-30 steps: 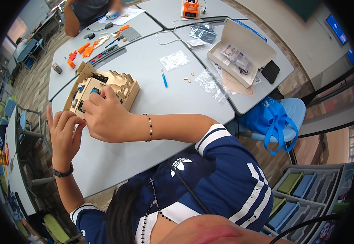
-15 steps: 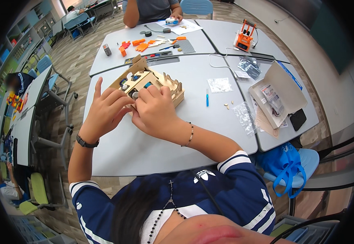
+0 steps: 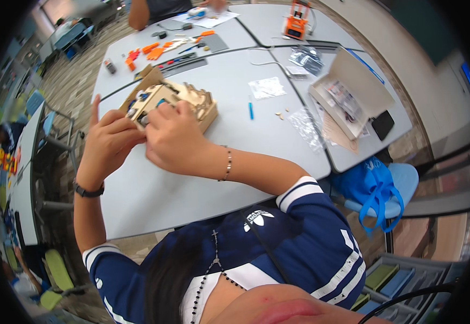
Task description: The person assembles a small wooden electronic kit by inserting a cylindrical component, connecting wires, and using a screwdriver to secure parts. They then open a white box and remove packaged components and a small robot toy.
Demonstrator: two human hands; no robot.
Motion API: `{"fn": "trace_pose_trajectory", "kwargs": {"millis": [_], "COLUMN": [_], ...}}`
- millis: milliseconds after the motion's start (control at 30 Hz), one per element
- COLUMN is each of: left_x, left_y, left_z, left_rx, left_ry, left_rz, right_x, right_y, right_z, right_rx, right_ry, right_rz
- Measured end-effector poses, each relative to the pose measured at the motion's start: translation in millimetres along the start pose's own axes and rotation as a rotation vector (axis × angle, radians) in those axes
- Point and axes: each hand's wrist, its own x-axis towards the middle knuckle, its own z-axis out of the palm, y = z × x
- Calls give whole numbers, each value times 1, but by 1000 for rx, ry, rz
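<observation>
A light wooden box-shaped model [image 3: 209,117] sits on the table in front of me, with raised cut-out pieces along its right side and small blue and dark electronic parts [image 3: 143,96] on top. At its near left edge my two hands meet. My left hand [image 3: 110,139] is pinched at thumb and fingertips, one finger sticking up. My right hand [image 3: 174,137] is closed, fingers curled down over the near side of the model. Whatever lies between the fingertips is hidden behind the fingers.
Right of the model lie a blue screwdriver [image 3: 250,109], clear plastic bags [image 3: 267,87] and an open white box [image 3: 338,102]. Orange and white building parts [image 3: 155,53] are spread farther off. Across the table sits another person [image 3: 162,8]; an orange device [image 3: 296,26] stands at the back.
The whole view has shifted, so table and hands appear farther left and higher, with some blur. Both hands stay together at the model's near edge, their fingers still closed.
</observation>
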Motion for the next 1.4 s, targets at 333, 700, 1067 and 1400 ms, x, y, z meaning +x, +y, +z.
{"fn": "trace_pose_trajectory", "kwargs": {"millis": [333, 700, 1067, 1400], "left_x": [7, 11, -8, -14], "left_y": [4, -2, 4, 10], "left_z": [0, -4, 4, 10], "left_rx": [31, 17, 93, -42], "left_ry": [3, -51, 73, 81], "left_rz": [18, 32, 27, -149], "right_x": [-2, -2, 0, 0], "right_y": [0, 4, 5, 7], "right_z": [5, 3, -2, 0], "right_rx": [-68, -70, -5, -14], "right_ry": [63, 51, -9, -35], "right_rz": [-24, -50, -55, -59]}}
